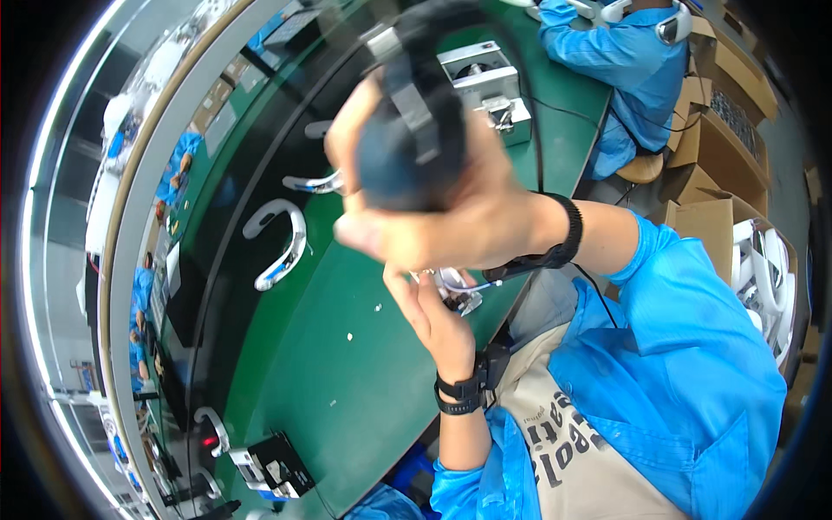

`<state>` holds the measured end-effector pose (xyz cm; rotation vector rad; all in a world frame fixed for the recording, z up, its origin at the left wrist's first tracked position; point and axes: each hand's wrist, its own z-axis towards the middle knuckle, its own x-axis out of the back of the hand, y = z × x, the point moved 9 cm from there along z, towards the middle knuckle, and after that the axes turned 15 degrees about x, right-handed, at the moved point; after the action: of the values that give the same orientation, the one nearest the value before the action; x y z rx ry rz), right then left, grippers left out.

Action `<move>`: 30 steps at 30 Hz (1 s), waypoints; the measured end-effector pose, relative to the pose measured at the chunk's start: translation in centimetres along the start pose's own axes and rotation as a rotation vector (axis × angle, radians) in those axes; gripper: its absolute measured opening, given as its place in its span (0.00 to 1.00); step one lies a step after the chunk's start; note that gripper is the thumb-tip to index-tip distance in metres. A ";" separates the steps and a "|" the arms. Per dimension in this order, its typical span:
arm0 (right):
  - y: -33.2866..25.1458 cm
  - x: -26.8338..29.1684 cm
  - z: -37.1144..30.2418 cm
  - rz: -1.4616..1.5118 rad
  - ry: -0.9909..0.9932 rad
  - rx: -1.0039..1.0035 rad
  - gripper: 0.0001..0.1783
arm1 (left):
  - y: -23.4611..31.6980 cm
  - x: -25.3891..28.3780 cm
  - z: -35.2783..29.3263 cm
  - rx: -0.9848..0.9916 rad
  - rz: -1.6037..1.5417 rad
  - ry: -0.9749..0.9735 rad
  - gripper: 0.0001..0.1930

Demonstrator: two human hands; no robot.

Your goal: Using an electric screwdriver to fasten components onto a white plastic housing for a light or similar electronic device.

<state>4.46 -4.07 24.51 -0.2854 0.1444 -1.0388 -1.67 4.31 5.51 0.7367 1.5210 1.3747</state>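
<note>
Black cylindrical tool (412, 160): raised at centre, blurred, gripped by the wrapped fingers of the right hand (490, 212). At six o'clock from it, the left hand (444, 329) meets a white curved part (450, 279); overlap masks its grip, closure cannot be told. At eight o'clock, a white curved band (296, 251) lies on the green tabletop (364, 381).

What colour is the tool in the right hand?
The tool looks mostly black with a grey strip, though blurred; best in the head view.
</note>
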 end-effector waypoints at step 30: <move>13.2 25.6 -7.9 -0.285 0.285 -0.263 0.16 | -2.8 -4.4 0.3 0.196 -0.044 -0.056 0.21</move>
<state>26.24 -21.26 13.42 -0.4029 0.5117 -1.3437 0.72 0.02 3.87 0.8494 1.6329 1.1740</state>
